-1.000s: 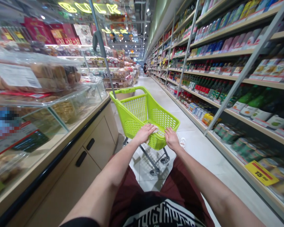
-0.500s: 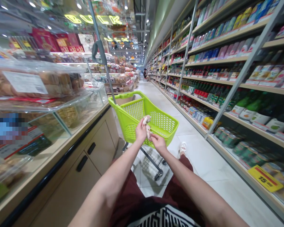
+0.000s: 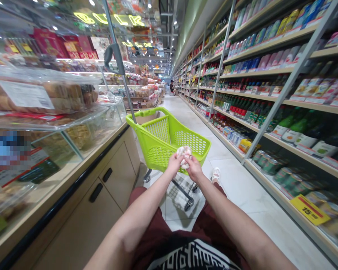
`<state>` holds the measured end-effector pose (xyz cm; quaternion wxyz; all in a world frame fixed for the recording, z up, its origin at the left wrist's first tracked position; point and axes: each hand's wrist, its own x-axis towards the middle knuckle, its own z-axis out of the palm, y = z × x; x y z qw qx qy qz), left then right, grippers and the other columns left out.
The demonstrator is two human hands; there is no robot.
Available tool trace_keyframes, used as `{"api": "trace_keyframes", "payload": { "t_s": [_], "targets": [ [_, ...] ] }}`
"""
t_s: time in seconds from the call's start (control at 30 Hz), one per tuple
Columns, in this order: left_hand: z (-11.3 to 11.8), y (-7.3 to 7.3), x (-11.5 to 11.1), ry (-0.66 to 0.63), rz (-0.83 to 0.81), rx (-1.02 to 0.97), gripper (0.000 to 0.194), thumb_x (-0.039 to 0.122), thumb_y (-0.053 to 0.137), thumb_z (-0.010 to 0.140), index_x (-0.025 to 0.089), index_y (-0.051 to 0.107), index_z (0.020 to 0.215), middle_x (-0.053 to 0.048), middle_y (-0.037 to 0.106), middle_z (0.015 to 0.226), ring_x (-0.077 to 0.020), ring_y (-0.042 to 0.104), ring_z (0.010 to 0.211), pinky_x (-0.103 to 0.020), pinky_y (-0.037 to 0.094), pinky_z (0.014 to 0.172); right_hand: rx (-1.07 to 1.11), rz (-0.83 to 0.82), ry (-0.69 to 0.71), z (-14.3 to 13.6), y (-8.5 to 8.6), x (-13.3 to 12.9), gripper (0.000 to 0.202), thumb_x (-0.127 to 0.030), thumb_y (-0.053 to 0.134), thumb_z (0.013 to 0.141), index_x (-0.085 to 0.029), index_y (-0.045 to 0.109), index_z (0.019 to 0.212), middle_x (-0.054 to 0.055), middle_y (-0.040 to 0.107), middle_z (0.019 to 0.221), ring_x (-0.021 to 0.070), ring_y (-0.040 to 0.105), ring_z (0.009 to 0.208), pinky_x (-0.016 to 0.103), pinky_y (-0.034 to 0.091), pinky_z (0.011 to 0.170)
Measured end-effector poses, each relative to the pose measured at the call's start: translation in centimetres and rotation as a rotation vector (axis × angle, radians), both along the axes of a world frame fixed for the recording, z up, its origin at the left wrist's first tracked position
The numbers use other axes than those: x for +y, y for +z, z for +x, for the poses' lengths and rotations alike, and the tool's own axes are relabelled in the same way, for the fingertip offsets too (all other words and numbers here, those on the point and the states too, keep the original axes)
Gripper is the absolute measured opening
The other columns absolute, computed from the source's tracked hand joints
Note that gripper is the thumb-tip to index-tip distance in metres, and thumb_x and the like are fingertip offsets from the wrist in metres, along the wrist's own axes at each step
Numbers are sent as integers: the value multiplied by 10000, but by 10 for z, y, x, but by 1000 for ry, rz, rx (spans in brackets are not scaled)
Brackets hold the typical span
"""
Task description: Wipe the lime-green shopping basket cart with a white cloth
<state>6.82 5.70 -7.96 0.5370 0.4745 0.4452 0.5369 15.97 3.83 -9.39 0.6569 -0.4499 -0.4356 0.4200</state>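
Between my hands is a small, crumpled, whitish-pink patterned bundle (image 3: 184,152); it looks like soft cloth, but its exact kind is unclear. My left hand (image 3: 174,165) pinches it from the left side. From the right, my right hand (image 3: 195,168) has its fingers closed on the same bundle, with the fingertips of both hands close together. Just beyond and below them stands a lime-green shopping cart basket (image 3: 154,146) on a grey wheeled frame. The part of the basket's near rim behind the hands is hidden.
At the left runs a wooden counter (image 3: 112,187) topped with packaged baked goods (image 3: 70,93). Tall shelves of drinks (image 3: 270,90) line the right side. A yellow price tag (image 3: 310,210) hangs low there. Pale floor tiles (image 3: 169,108) lead down the aisle towards a distant seated person (image 3: 172,87).
The bundle has gone from a long, narrow strip to a rounder, wider shape. Both hands have shifted slightly right and come closer together. The cart stands nearly where it was.
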Motion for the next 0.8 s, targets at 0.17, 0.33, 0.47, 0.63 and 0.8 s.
{"api": "trace_keyframes", "payload": {
  "t_s": [0.17, 0.33, 0.47, 0.63, 0.8],
  "targets": [
    [2, -17, -3, -22, -117, -77, 226, 203, 582, 681, 147, 573, 900, -8, 647, 737, -113, 596, 666, -238, 475, 648, -966, 317, -173, 6, -4, -30, 579, -237, 492, 698, -132, 385, 1257, 147, 395, 1322, 270, 314, 1247, 464, 259, 1023],
    [4, -32, -26, -239, -207, -80, 164, 227, 606, 659, 138, 602, 797, -33, 656, 711, -133, 603, 676, -252, 472, 622, -1332, 379, 8, 12, -38, -45, 732, -191, 517, 663, -99, 262, 1343, 152, 302, 1383, 282, 199, 1297, 502, 238, 1029],
    [3, -34, -33, -332, -250, -35, 265, 204, 548, 675, 180, 589, 936, -28, 664, 872, -148, 611, 781, -263, 471, 624, -1359, 471, -68, 25, -59, -40, 656, -108, 431, 709, -97, 267, 1345, 142, 329, 1371, 249, 194, 1304, 505, 248, 1036],
    [4, -37, -23, -306, -223, 119, 444, 229, 445, 749, 212, 447, 1193, -68, 587, 1138, -183, 561, 1016, -342, 458, 796, -1460, 539, -123, 51, -38, -22, 483, -69, 365, 796, -123, 413, 1274, 119, 399, 1338, 213, 186, 1311, 479, 231, 1057],
    [-2, -54, -17, -89, 128, 755, 592, 125, 496, 675, 152, 383, 1256, -131, 467, 1287, -232, 412, 1201, -390, 319, 996, -1619, 528, -111, 75, -44, -11, 426, -70, 373, 835, -153, 451, 1245, 102, 383, 1351, 223, 176, 1314, 500, 218, 1050]
  ]
}}
